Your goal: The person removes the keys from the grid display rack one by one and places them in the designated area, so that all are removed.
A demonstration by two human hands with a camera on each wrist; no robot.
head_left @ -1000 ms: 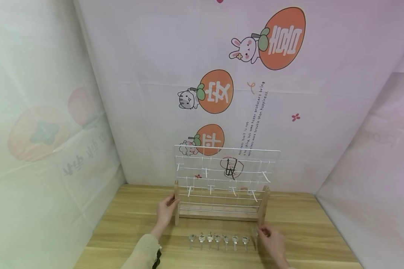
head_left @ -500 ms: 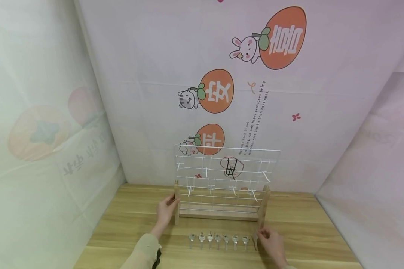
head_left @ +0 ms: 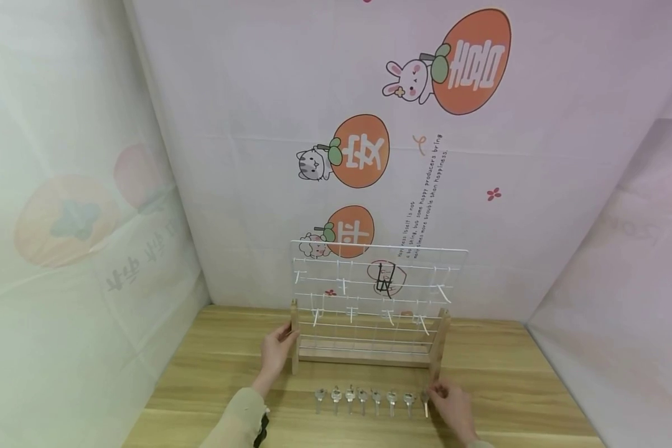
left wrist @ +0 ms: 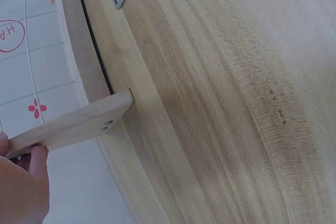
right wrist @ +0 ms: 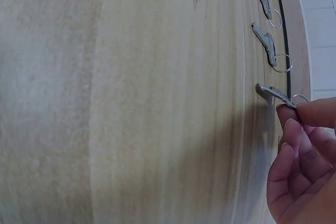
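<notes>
My left hand (head_left: 274, 353) grips the left wooden post (head_left: 295, 363) of a white wire grid rack (head_left: 369, 248). In the left wrist view, fingers and thumb of the left hand (left wrist: 23, 187) close round that post (left wrist: 73, 123). At the right end of a row of silver keys, my right hand (head_left: 453, 407) pinches one key (head_left: 426, 407). The right wrist view shows thumb and fingertips of the right hand (right wrist: 307, 166) on the head of this key (right wrist: 272, 93), beside its wire ring (right wrist: 300, 97). Its blade points away from the fingers, over the tabletop.
Several more keys (head_left: 362, 398) with rings lie in a row before the rack's wooden base (head_left: 364, 358). White hooks (head_left: 422, 325) stick out from the grid. Printed cloth (head_left: 246, 186) hangs behind and at both sides of the wood-grain table (head_left: 498, 373).
The key in my right hand has turned slightly, and its blade now catches the light. My left hand keeps its grip on the post; the other keys lie as before.
</notes>
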